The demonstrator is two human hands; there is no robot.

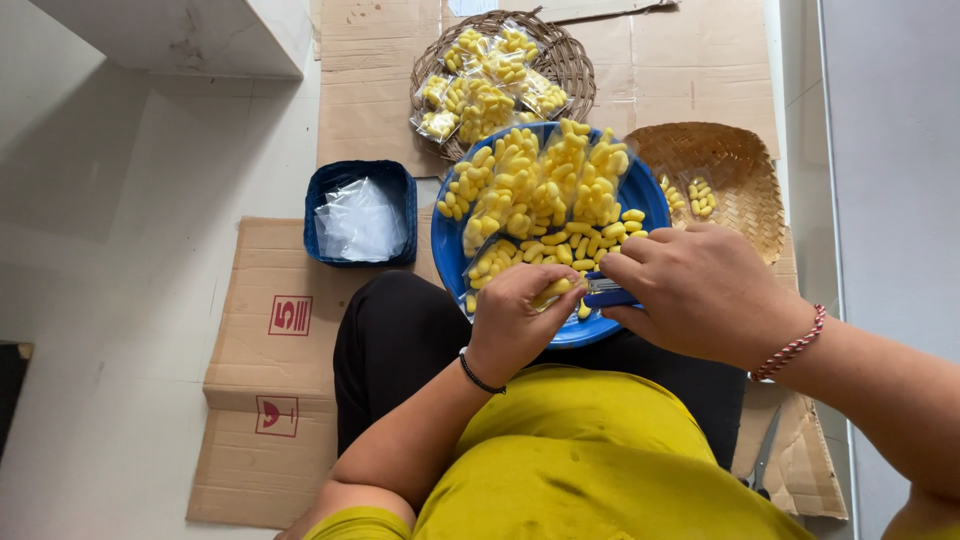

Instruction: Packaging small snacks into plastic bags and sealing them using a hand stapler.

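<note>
Left hand (515, 322) curled shut, pinching one yellow cocoon-shaped piece (553, 291) between thumb and fingertips, held over the near rim of the blue round tray (446, 243). Right hand (700, 290) closed around a small blue stapler (606, 293), whose nose meets the pinched piece; a red-and-white cord bracelet sits on that wrist, a black band on the left wrist. The blue tray rests on the person's lap and is heaped with loose yellow pieces (575, 243) toward the near side and several clear packets of the same pieces (540, 175) toward the far side. Beyond it, touching its far rim, a dark round wicker tray (572, 55) carries more filled clear packets (485, 85). To the right, partly under the blue tray's edge, a light woven bamboo basket (735, 165) holds only a few yellow pieces near its left side. To the left of the blue tray, a small dark-blue square basket (330, 195) contains a stack of empty clear bags (362, 220). All containers sit on flattened cardboard (260, 400) spread over the pale floor. Scissors (762, 458) lie on the cardboard by the person's right side.
</note>
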